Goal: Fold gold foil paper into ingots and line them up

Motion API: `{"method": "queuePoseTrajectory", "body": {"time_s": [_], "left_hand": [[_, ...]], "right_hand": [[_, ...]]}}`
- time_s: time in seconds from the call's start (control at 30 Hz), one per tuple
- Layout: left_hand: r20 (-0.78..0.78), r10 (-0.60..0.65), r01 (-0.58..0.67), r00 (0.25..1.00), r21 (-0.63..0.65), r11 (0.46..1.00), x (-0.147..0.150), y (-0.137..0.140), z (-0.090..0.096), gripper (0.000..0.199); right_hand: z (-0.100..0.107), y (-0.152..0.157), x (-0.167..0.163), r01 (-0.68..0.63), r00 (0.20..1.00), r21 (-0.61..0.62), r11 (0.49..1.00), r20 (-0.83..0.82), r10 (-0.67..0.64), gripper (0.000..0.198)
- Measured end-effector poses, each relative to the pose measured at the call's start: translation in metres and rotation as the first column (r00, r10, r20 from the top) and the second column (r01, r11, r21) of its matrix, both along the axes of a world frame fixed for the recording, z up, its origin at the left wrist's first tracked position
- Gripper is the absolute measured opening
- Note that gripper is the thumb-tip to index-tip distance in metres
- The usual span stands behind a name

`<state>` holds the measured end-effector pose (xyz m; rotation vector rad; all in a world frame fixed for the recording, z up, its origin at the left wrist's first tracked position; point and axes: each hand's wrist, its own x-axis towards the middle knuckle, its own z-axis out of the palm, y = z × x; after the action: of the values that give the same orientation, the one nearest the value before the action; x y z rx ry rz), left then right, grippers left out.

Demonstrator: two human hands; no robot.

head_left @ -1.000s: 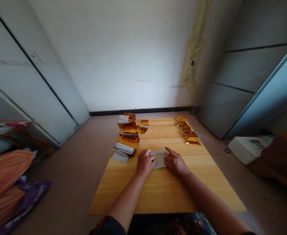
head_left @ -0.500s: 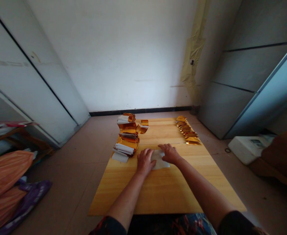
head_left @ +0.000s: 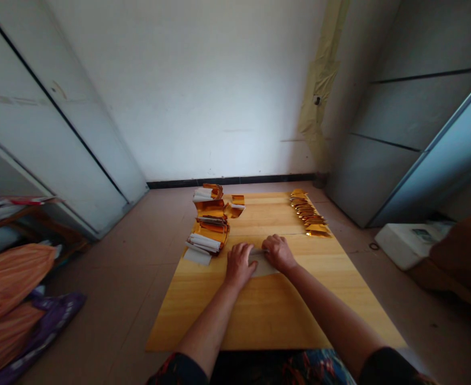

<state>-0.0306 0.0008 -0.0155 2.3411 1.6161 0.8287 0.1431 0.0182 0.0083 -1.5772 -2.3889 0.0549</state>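
Observation:
A small pale sheet of paper (head_left: 264, 267) lies on the wooden table in front of me. My left hand (head_left: 238, 264) is curved over its left side, fingertips at the far left corner and thumb resting on the sheet. At the far right edge, my right hand (head_left: 279, 253) has its fingers curled in and closed on the paper. That far edge looks turned up between the two hands. The undersides of my fingers are hidden.
Stacks of gold-and-white paper (head_left: 211, 230) stand along the table's left side, with a loose white piece (head_left: 197, 256) beside them. A row of folded gold papers (head_left: 308, 214) lines the right edge. A white box (head_left: 404, 243) sits on the floor at right.
The fingers of my right hand have curled in from a more stretched pose, and the paper's far edge has turned up. My left hand has barely moved.

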Motion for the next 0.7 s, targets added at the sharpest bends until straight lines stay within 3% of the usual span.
{"method": "queuePoseTrajectory", "body": {"time_s": [0.33, 0.7], "left_hand": [[-0.139, -0.082, 0.087, 0.987, 0.03, 0.996, 0.0, -0.006, 0.007, 0.006], [-0.225, -0.143, 0.158, 0.964, 0.047, 0.986, -0.003, -0.011, 0.012, 0.011]], "right_hand": [[0.006, -0.017, 0.006, -0.127, 0.986, 0.025, 0.992, 0.112, 0.124, 0.014], [-0.005, -0.041, 0.025, -0.203, 0.979, 0.057, 0.978, 0.036, 0.201, 0.017]]}}
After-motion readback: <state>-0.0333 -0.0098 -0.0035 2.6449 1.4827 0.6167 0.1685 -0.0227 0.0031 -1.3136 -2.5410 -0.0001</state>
